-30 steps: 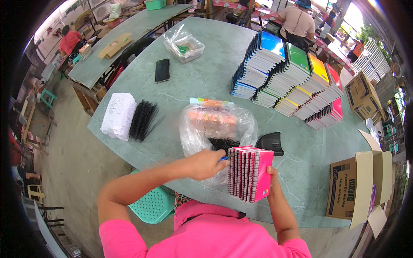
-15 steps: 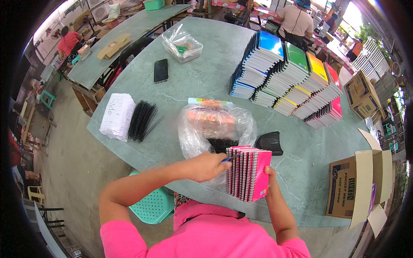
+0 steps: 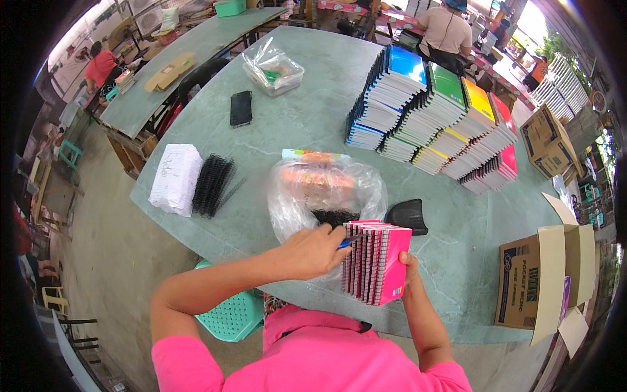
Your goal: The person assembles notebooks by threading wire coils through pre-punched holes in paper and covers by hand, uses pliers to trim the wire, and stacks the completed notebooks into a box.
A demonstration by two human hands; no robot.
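Observation:
My right hand (image 3: 409, 266) is closed on the right side of a stack of pink spiral notebooks (image 3: 394, 268), held upright over the near part of the table. Their black wire spirals face left. Against the spirals' upper ends, my left hand (image 3: 315, 251) is closed around a small blue-handled tool (image 3: 344, 244); its tip meets the wires and its exact kind is hard to make out. Just beyond the notebooks lies a clear plastic bag (image 3: 290, 208) with black spiral coils (image 3: 335, 217) at its mouth. A black curved holder (image 3: 407, 217) sits right of the bag.
Stacks of blue, green, yellow and pink notebooks (image 3: 434, 117) stand at the far right. On the left are a white paper bundle (image 3: 175, 178) and loose black coils (image 3: 213, 185). Farther back lie a phone (image 3: 241, 108) and a plastic tub (image 3: 277, 75). An open carton (image 3: 520, 282) stands at right.
My left hand has shifted slightly with the tool along the spirals, its fingers now a little higher. The right hand keeps the notebooks in nearly the same place.

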